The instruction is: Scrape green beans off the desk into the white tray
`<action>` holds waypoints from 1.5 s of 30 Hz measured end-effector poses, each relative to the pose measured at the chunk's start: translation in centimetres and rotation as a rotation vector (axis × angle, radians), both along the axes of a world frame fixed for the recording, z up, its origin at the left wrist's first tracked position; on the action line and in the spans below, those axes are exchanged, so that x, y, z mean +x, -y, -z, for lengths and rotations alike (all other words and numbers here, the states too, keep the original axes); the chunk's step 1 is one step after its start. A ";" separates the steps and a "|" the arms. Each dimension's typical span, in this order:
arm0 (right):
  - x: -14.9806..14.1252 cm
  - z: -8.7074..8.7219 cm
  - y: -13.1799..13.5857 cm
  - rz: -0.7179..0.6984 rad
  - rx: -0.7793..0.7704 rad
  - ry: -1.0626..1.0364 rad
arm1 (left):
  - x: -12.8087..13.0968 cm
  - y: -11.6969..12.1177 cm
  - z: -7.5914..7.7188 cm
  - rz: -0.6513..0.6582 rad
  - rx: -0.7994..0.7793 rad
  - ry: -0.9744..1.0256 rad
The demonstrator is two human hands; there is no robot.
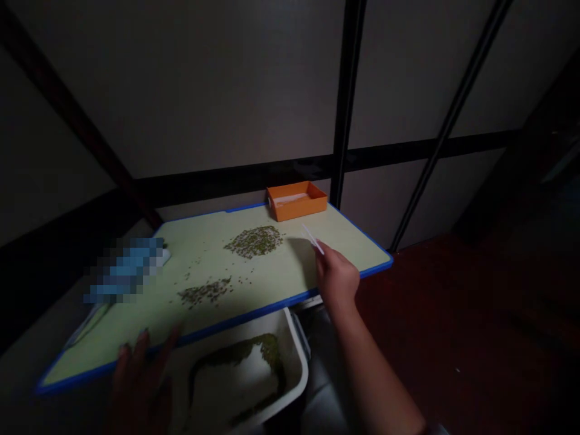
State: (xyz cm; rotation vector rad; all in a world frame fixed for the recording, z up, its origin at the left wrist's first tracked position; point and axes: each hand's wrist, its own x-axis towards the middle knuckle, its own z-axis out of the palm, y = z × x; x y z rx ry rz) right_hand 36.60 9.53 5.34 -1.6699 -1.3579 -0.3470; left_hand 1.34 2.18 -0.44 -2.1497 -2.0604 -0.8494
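Evidently, the blue item (129,269), pixelated past identification, sits at the left end of the yellow board (276,281), presumably clear of the grains. The left hand (142,368) is dim, fingers spread near the front edge; whether it touches anything cannot be told. The small heap (206,292) lies nearer the front; the white bin (296,371) stands against that edge, likely for easy reach. The larger heap (256,241) lies mid-board, separate. The orange tray (301,209) is set far back, seemingly out of the way. The right hand (338,275) pinches a thin white strip (309,234), tip free. Edges: blue trim throughout; wall close behind the tray; bare surface between larger heap and right hand.
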 end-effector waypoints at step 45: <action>-0.7 -1.5 -2.5 -0.868 -0.163 -0.679 | 1.7 0.2 -1.8 -0.055 -0.123 0.036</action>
